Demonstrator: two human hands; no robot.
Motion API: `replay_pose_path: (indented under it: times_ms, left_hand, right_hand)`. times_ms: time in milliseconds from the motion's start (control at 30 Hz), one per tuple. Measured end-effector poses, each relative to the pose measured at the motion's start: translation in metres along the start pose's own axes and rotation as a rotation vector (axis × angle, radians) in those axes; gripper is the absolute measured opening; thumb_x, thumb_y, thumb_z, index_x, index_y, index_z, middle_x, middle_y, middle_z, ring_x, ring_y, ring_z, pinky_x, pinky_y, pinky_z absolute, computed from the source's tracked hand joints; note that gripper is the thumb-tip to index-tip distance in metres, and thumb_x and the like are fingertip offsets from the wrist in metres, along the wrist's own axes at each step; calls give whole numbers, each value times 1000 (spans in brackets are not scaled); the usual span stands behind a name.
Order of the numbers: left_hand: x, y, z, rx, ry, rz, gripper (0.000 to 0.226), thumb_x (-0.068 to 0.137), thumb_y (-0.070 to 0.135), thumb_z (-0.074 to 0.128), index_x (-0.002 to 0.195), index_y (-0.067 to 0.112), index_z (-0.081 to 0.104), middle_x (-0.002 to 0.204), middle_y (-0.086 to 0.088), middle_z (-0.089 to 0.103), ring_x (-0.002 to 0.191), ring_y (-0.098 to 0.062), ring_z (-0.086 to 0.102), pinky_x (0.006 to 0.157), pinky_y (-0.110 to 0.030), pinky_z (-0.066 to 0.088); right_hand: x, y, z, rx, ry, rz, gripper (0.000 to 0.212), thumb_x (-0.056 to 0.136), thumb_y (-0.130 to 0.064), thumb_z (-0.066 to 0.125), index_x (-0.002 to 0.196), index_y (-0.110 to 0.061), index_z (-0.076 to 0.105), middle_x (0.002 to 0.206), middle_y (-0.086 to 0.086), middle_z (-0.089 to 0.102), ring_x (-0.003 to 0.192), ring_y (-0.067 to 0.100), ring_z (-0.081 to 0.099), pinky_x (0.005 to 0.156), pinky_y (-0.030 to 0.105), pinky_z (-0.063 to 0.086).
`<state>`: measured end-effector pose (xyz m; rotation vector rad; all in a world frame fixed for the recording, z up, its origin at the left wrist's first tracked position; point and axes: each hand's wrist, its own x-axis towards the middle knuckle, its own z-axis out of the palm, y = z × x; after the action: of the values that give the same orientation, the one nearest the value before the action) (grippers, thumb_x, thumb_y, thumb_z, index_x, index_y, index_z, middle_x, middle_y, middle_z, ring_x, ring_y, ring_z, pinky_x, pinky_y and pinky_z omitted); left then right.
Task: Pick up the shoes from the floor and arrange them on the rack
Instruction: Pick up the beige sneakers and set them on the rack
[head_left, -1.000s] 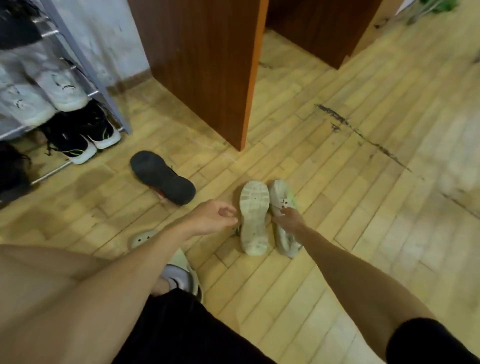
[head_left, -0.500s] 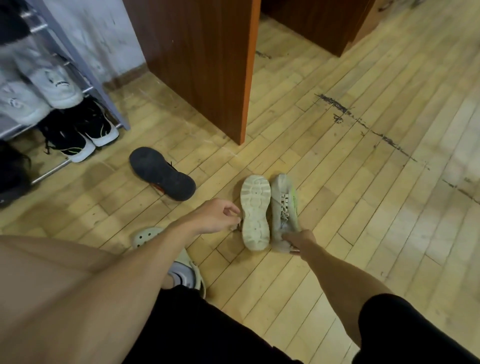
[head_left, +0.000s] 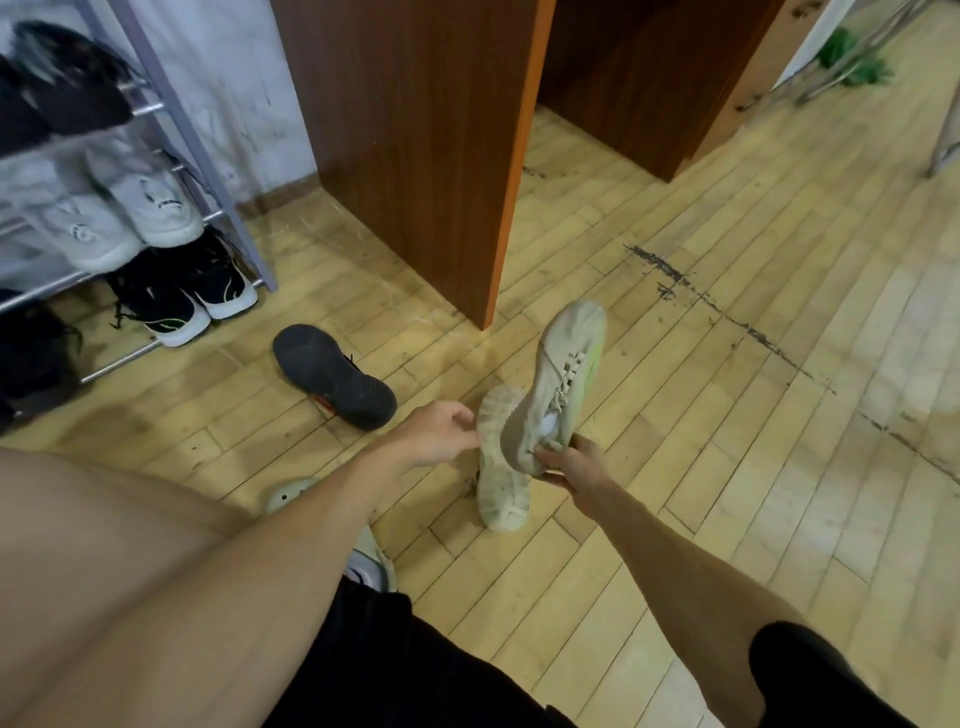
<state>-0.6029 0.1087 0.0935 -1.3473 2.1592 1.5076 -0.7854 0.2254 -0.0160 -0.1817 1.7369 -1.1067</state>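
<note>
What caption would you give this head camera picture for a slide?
Right hand lifts a pale sneaker by its heel while the left hand reaches for its overturned mate.

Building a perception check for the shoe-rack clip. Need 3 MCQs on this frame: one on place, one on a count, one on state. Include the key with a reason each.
1. Where does the black shoe lie?
A. On the rack's top shelf
B. Sole up on the floor, between the rack and the pale shoes
C. In the left hand

2. How many pale shoes are in front of the person, off the rack?
A. One
B. Two
C. Four

3. What is the state of the laced pale shoe?
A. Flat on the floor
B. On the rack
C. Lifted at its heel end by the right hand

Key: 1 B, its dark sole faces up on the boards. 2 B, the laced one and the sole-up pale shoe. 3 C, fingers grip its heel, toe pointing away; the left hand only nears the other.
</note>
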Motion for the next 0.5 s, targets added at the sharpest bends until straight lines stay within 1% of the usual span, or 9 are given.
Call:
replay_pose_path:
  times_ms: [67,100,200,267,333,367,400,467,500]
  left_hand:
    - [-8,4,-6,-70,56,-24,60,89,38,60,142,15,42,139,-4,52,124,-20,51,103,-34,42]
    - [-12,6,-12,-106,95,-33,63,88,41,61,143,15,41,139,-4,53,125,-20,50,103,-34,41]
    - [-28,7,-42,-215,271,-29,62,82,47,65,135,19,50,130,2,59,116,-18,56,87,-27,43]
    - [-43,3,-69,-257,438,-74,69,77,48,70,134,14,49,128,1,57,117,-20,56,82,-26,43]
    - [-61,-8,-98,-245,601,-107,77,73,48,75,134,10,50,130,-4,59,119,-24,56,91,-33,48]
    - [-73,-14,-113,-246,656,-103,72,71,46,77,129,10,54,127,-6,62,115,-26,60,94,-38,50]
    - [-85,-21,-127,-256,698,-92,60,70,42,79,119,12,61,118,-7,68,107,-26,64,91,-42,53]
    - [-111,-35,-155,-264,790,-76,37,70,32,79,99,12,69,98,-7,73,90,-24,69,80,-45,58]
    - [-128,-38,-168,-251,842,-75,31,70,28,78,95,12,70,93,-7,74,86,-22,70,78,-44,59]
  right_hand:
    - [-6,-29,24,-36,-92,-73,46,82,1,70,125,2,53,113,15,69,95,28,69,86,45,58]
    - [-10,-43,38,-63,-145,-107,46,82,0,71,125,1,54,113,14,69,95,27,69,87,46,58]
    - [-22,-84,87,-130,-304,-209,48,79,-6,75,123,-1,59,115,15,70,98,28,69,89,49,57]
    - [-36,-110,122,-155,-408,-275,38,80,-8,75,115,-10,64,110,8,72,97,23,70,84,43,60]
    - [-53,-135,156,-183,-515,-321,27,83,-5,71,107,-17,64,106,2,72,94,17,70,77,35,61]
    - [-61,-146,172,-197,-558,-341,30,84,-3,70,111,-15,63,109,3,71,96,18,69,76,34,61]
    - [-69,-155,190,-213,-592,-368,38,83,-2,70,119,-10,60,114,7,70,101,22,68,76,35,61]
    - [-89,-174,226,-269,-638,-428,48,81,-1,71,127,-5,56,122,12,67,105,28,67,73,34,61]
    - [-100,-183,244,-296,-659,-458,49,81,-1,72,127,-5,56,122,13,67,102,27,68,69,32,62]
